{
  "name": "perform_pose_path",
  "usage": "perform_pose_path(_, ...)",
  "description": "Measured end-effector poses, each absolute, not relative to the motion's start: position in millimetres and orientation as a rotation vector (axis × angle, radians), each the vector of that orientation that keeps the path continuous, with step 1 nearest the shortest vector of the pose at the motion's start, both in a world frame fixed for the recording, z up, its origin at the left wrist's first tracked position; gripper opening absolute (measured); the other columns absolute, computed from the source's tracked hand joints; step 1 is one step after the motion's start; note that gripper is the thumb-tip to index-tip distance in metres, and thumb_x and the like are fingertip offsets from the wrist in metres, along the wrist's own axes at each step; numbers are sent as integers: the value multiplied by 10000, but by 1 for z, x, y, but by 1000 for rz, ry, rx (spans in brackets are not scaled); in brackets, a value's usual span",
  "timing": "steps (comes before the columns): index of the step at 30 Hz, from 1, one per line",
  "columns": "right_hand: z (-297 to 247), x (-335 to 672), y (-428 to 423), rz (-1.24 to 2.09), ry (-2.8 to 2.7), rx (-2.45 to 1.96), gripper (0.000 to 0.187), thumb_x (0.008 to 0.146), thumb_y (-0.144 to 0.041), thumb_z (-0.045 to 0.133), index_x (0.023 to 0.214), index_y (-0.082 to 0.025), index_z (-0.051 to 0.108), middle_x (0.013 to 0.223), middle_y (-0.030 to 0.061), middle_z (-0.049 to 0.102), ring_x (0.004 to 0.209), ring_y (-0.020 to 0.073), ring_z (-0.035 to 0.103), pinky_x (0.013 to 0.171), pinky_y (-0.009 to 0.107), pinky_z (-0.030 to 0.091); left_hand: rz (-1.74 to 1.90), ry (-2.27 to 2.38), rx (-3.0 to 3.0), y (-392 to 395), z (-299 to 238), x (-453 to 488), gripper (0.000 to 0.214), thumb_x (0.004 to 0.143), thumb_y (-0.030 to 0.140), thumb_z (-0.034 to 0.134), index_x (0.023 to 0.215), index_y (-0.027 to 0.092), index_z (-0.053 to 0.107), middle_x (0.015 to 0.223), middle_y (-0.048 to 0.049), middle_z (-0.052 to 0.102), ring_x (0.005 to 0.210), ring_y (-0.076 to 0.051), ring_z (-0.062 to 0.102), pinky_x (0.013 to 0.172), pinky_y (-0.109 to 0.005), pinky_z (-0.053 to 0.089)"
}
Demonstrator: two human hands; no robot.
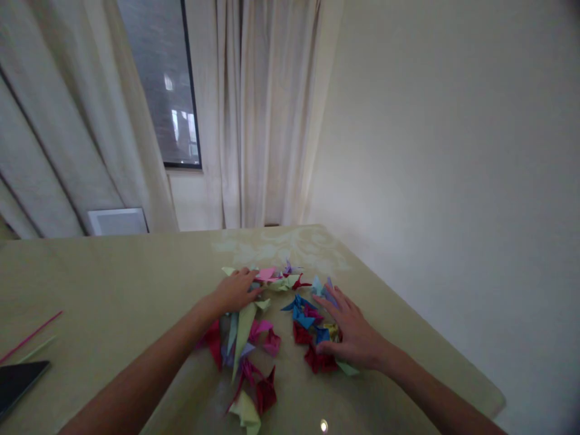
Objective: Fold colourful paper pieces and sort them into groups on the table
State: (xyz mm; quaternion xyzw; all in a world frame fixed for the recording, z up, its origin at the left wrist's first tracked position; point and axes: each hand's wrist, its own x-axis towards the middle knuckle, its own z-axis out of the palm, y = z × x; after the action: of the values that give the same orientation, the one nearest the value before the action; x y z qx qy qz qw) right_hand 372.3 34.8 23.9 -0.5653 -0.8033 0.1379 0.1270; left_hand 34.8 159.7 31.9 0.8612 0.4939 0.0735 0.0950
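Note:
Several folded paper cranes lie on the table in a loose heap, in pink, red, blue, pale green and purple. My left hand (238,290) rests palm down at the heap's far left side, fingers stretched over the pieces beside a pink paper crane (267,274). Pale green folded paper (244,332) pokes out below that hand. On the right, my right hand (351,332) is spread, thumb and fingers apart, around a cluster with a blue paper crane (302,311) and dark red folded paper (317,360). Its palm hides part of this cluster. Nearest me lies a red paper crane (266,389).
A dark flat device (20,383) lies at the left table edge, near a thin pink stick (31,336) and a pale green strip (38,349). The table (113,284) meets a white wall (453,181) on the right; curtains (267,121) hang behind.

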Motion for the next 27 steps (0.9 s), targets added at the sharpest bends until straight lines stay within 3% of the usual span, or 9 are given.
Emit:
perform_pose_path(2, 9, 371, 26, 415, -2349, -1674, 1108, 742, -814, 750, 1661, -396, 294, 1777, 100, 59, 1611, 453, 85, 1254, 656, 196, 229, 1434, 2525, 164, 29, 11, 524, 987, 391, 480, 1431, 128, 573, 1402, -216, 628, 1299, -336, 615, 1112, -468, 472)
perform_pose_path(5, -4, 363, 45, 366, -2315, -1683, 1171, 731, -799, 769, 1680, -370, 235, 1776, 126, 25, 1616, 443, 62, 1258, 652, 177, 432, 1338, 2436, 154, 23, -27, 575, 998, 488, 470, 1464, 160, 544, 1474, -165, 599, 1381, -293, 562, 1184, -420, 425)
perform_pose_path(9, -7, 347, 104, 306, -2298, -1643, 1190, 706, -758, 817, 1676, -353, 260, 1772, 152, 21, 1603, 477, 91, 1237, 673, 196, 620, 1466, 2280, 116, 14, -75, 696, 1014, 657, 388, 1504, 179, 518, 1542, -148, 558, 1435, -318, 514, 1243, -486, 360)
perform_pose_path(12, -5, 328, 150, 365, -2346, -1524, 1136, 732, -724, 821, 1665, -340, 300, 1764, 163, 98, 1587, 458, 193, 1233, 629, 254, 596, 1496, 2236, 72, 8, -95, 695, 1019, 667, 390, 1569, 249, 466, 1612, -104, 501, 1470, -330, 481, 1237, -497, 383)
perform_pose_path(15, -3, 298, 183, 409, -2415, -1382, 1035, 777, -697, 807, 1635, -294, 389, 1735, 181, 207, 1565, 431, 269, 1241, 575, 276, 551, 1421, 2244, 23, 5, -89, 687, 1030, 631, 431, 1650, 361, 314, 1717, -48, 336, 1533, -335, 399, 1235, -501, 400)
perform_pose_path(19, -4, 247, 196, 457, -2487, -1223, 880, 862, -702, 727, 1576, -243, 494, 1641, 188, 395, 1510, 397, 363, 1243, 542, 290, 483, 1341, 2415, -21, -4, -42, 946, 933, 701, 586, 1686, 421, 87, 1773, -71, 133, 1591, -391, 255, 1185, -570, 453)
perform_pose_path(21, -1, 224, 191, 524, -2499, -1150, 856, 886, -704, 698, 1560, -212, 510, 1585, 188, 472, 1468, 383, 421, 1233, 534, 315, 439, 1222, 2601, -29, -12, -11, 1152, 786, 784, 708, 1689, 399, 106, 1775, -109, 77, 1596, -477, 154, 1187, -665, 399)
perform_pose_path(22, 2, 217, 187, 584, -2500, -1103, 847, 897, -705, 683, 1557, -203, 511, 1566, 182, 499, 1453, 374, 445, 1228, 528, 328, 409, 1149, 2703, -29, -16, 4, 1153, 760, 782, 733, 1682, 412, 147, 1773, -115, 61, 1587, -511, 143, 1179, -718, 366)
perform_pose_path(27, 32, 230, 158, 950, -2350, -890, 696, 1016, -697, 478, 1549, -250, 510, 1566, 101, 543, 1398, 289, 546, 1171, 458, 437, 306, 990, 2907, -9, -25, 62, 1150, 771, 821, 687, 1686, 394, 135, 1776, -96, 40, 1584, -521, 134, 1182, -778, 283)
